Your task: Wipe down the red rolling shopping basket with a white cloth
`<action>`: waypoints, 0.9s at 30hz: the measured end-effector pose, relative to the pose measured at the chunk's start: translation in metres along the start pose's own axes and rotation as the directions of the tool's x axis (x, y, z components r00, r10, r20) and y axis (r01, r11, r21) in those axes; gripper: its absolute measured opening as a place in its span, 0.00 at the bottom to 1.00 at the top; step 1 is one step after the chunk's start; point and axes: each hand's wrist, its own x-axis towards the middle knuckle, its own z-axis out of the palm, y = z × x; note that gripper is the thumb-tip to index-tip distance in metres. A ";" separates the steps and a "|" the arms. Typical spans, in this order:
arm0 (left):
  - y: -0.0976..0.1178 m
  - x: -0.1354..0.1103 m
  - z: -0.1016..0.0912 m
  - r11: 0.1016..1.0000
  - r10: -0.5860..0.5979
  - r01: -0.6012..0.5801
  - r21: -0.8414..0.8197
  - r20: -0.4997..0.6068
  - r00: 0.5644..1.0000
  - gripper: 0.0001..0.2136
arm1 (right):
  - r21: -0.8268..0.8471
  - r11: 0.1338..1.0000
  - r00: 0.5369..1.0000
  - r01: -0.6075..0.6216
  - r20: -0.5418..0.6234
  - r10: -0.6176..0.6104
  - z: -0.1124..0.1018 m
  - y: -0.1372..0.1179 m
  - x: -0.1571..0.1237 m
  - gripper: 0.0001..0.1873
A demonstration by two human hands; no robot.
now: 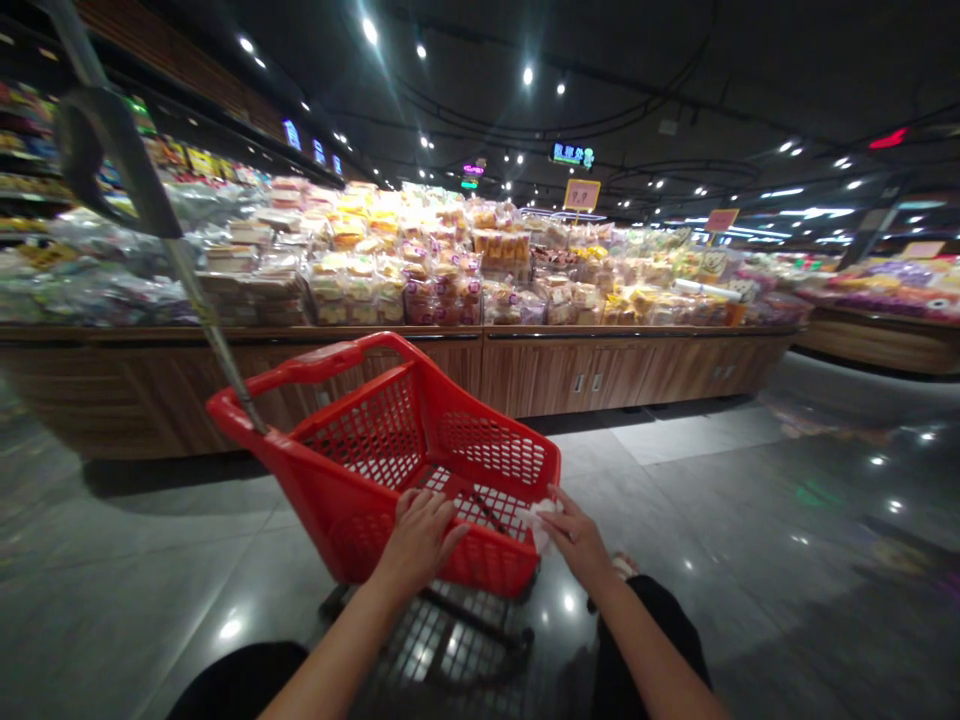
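A red plastic shopping cart (300, 490) stands right in front of me, its perforated basket holding nothing that I can see. My left hand (421, 528) is closed over the near side rim, fingers reaching inside the basket. At the basket's right corner, my right hand (576, 532) pinches a crumpled white wipe (544, 520) against the rim. The wipe is partly covered by the fingers. A grey pole (199, 290) with a dark clamp rises from the handle end at the left.
Beyond the cart runs a long wood-panelled display counter (555, 365) piled with packaged breads (442, 270). A yellow-edged price sign (582, 194) stands above the goods. Another display (885, 345) is at the far right. Shiny grey tiles (720, 520) cover the floor.
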 end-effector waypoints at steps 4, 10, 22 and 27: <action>-0.004 -0.006 0.000 1.000 0.010 -0.010 -0.001 0.003 1.000 0.10 | -0.120 0.990 0.990 -0.070 -0.133 0.054 -0.001 0.011 0.024 0.11; -0.015 -0.016 -0.004 1.000 0.004 -0.004 -0.003 0.010 1.000 0.10 | -0.143 0.983 0.980 -0.111 -0.181 0.085 0.007 -0.007 0.015 0.10; 0.093 -0.013 0.011 0.986 -0.077 0.062 -0.154 -0.092 0.993 0.10 | 0.150 0.979 0.985 -0.138 -0.083 0.151 0.028 -0.057 -0.043 0.08; 0.100 -0.014 0.023 0.980 -0.136 0.130 -0.153 -0.028 0.990 0.10 | 0.045 0.989 0.977 -0.140 -0.157 0.145 0.017 -0.029 -0.012 0.12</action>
